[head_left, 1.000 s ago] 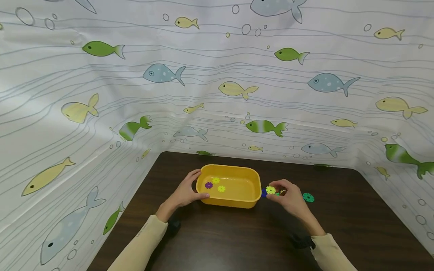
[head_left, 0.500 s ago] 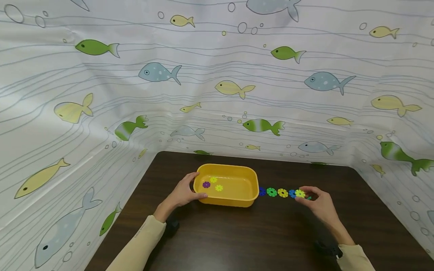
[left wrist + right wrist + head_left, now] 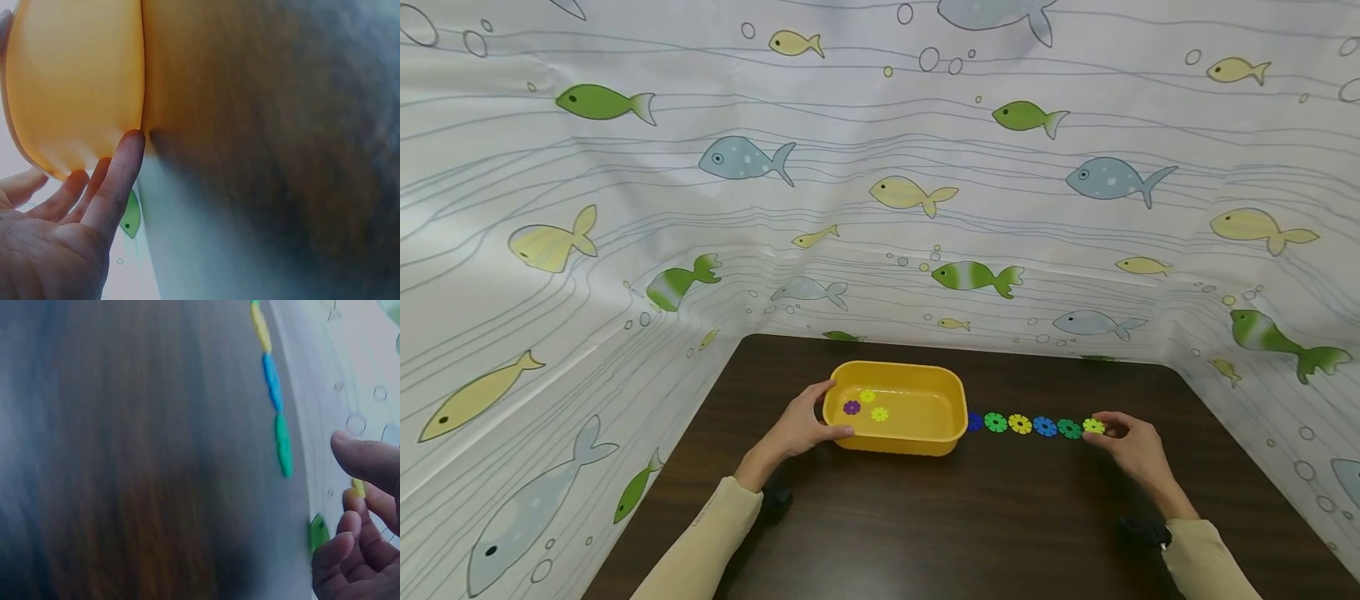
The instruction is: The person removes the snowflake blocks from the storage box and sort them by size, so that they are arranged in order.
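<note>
Yellow-green disc [image 3: 1093,426] at the right-hand end of a row of discs, pinched between the right hand's [image 3: 1131,443] thumb and fingers. The right wrist view shows it apart from the dark green disc [image 3: 1070,429]; contact with the table [image 3: 925,517] cannot be told. So slight a hold on so thin a piece could let it slip, and a low sideways sweep might knock its neighbour askew. At the row's other end, the dark blue disc [image 3: 974,422] is partly hidden by the yellow container [image 3: 891,444]; a shove by the left hand [image 3: 801,427], which grips the container's left end, could disturb it (contact there is unclear).

Materials: the discs look like flat, rigid plastic, round with notched, petal-like edges. The container, smooth and round-cornered, seems moulded plastic; inside lie one purple disc [image 3: 852,407] and two yellow-green ones. Beneath, dark wood grain with a dull sheen; behind, a creased white sheet [image 3: 850,108] printed with fish.
</note>
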A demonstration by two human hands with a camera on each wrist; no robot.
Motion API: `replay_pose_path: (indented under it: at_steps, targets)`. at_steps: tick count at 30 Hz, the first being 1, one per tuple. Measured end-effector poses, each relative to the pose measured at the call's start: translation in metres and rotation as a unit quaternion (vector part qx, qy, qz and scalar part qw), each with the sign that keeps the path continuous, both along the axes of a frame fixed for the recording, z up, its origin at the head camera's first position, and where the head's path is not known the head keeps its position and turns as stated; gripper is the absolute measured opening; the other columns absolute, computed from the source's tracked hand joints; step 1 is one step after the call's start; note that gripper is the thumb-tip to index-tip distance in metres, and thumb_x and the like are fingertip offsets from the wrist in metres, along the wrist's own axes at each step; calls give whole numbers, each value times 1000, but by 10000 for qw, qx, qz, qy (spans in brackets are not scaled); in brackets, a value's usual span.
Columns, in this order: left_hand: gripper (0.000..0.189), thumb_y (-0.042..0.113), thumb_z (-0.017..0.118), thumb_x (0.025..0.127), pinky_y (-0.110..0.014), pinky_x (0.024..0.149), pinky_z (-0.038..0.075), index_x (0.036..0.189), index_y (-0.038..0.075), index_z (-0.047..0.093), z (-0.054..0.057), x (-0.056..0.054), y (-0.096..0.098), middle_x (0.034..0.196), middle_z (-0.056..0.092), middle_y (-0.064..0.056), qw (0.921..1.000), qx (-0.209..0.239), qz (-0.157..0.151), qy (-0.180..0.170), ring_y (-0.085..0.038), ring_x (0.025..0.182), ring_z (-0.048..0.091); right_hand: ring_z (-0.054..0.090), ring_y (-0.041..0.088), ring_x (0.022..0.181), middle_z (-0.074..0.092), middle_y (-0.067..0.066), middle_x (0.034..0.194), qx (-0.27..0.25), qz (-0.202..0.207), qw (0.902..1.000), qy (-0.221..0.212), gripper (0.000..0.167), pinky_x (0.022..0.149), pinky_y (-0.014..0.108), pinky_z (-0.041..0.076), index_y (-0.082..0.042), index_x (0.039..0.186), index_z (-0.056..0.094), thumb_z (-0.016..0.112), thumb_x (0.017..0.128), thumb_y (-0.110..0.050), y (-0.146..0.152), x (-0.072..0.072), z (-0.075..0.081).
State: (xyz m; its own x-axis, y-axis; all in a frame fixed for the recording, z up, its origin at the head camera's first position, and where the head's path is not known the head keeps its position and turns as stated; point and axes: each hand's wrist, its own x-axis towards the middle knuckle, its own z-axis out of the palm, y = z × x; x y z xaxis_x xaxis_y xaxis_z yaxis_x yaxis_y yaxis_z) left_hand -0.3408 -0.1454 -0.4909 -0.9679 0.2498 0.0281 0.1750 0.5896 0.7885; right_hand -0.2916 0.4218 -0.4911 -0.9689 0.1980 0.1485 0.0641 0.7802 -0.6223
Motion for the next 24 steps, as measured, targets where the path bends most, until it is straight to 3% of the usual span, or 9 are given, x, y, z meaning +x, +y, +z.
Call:
replay_pose_path:
  at_steps: [5,11,17,24]
  targets:
    - [100,41,88,91,-64,128,41,169,6,36,0,0,-1,175,36,-24,10000,4,7,-11,-49,160,41,64,30,98,71,30,119,177,113,9993,-317,48,74,30,50,9,132,69,80,100,-25,11,-8,-3]
    - [100,41,88,91,-69,129,37,168,5,36,-1,0,-1,174,36,-26,10000,-33,-36,-5,-50,160,38,58,28,89,69,28,112,295,138,9982,-506,49,71,32,45,10,135,67,78,101,-25,14,-15,-10]
    - [101,42,88,91,-65,128,41,169,6,35,-1,2,0,174,37,-24,10000,-58,-15,7,-49,159,41,59,32,92,67,32,119,203,200,9971,-710,50,73,33,47,11,136,65,77,102,-23,15,-19,-10]
    - [102,43,89,90,-62,127,44,170,7,35,0,2,0,174,38,-23,10000,-63,46,-34,-48,157,44,64,40,103,65,37,128,162,245,9958,-866,52,86,53,56,12,139,63,75,103,-23,17,-23,-9]
